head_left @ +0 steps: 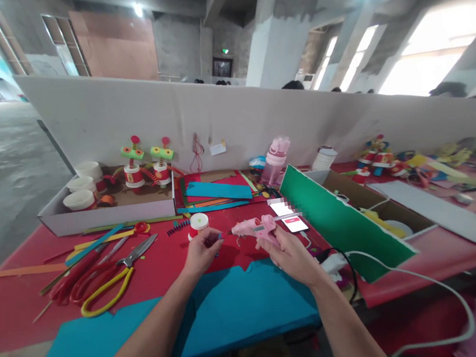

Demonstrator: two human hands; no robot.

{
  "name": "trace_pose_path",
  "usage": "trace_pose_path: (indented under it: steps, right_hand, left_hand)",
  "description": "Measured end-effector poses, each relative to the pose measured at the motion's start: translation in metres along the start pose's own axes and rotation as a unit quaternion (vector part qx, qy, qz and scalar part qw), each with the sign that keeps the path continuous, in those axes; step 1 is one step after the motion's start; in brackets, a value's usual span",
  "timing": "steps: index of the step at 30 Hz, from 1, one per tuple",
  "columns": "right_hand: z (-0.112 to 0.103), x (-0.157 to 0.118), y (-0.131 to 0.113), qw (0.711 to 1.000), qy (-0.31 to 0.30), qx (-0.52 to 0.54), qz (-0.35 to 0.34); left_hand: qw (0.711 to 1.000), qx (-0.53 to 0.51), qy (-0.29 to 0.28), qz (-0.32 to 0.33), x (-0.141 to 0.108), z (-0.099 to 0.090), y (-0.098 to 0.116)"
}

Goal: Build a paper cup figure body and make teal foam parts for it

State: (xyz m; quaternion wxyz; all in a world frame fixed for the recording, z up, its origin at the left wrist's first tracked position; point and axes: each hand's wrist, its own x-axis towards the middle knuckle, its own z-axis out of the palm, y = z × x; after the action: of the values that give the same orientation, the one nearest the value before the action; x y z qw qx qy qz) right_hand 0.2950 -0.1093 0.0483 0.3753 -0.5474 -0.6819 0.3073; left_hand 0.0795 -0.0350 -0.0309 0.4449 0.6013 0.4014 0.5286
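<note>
My right hand [284, 249] is wrapped round the grip of a pink hot glue gun [254, 227], a glue stick reaching out of its back end. The gun's nozzle points left at a small blue piece [220, 236], pinched between the fingertips of my left hand [202, 253]. Nozzle and piece are very close; whether they touch I cannot tell. Just behind my left hand stands a white-and-red paper cup [199, 222], its lower part hidden by the fingers. A dark folded paper spring [178, 228] lies left of the cup.
Scissors with yellow handles [108, 297] and paper strips [97, 245] lie at left. A shallow box [106, 218] holds cups and two paper-cup figures [133, 175]. Behind are blue card strips [217, 190] and a pink bottle [277, 158]. A phone [290, 218] and green box panel [342, 223] stand right.
</note>
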Motion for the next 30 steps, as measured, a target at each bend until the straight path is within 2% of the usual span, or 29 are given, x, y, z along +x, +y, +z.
trace_pose_path:
  steps: [12, 21, 30]
  right_hand:
    - [0.0018, 0.0045, 0.0016, 0.998, 0.0, -0.058, -0.015]
    - [0.0055, 0.0064, 0.0067, 0.997, 0.012, -0.063, -0.042]
    - [0.0053, 0.0057, 0.007, 0.997, 0.014, -0.074, -0.032]
  left_hand:
    - [1.0, 0.001, -0.004, 0.004, -0.0013, 0.0011, 0.0011]
    - [1.0, 0.0, -0.012, -0.006, -0.0013, 0.0008, -0.0011]
    - [1.0, 0.002, -0.013, -0.003, -0.0012, 0.0006, -0.0029]
